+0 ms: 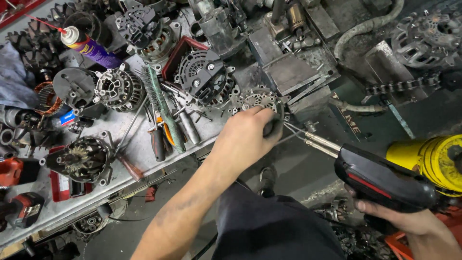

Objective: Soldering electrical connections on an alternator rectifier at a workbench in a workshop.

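Hands: left hand (248, 132) grasps the rigid, slotted alternator plate (255, 99) at its rim on the counter (144, 154); right hand (409, 219) grips a heavy-looking soldering gun (380, 180).

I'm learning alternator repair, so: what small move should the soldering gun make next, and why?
Probably ease the soldering gun in the right hand leftward. Its wire tip sits just short of the round metal alternator part, which the left hand steadies at the bench edge.
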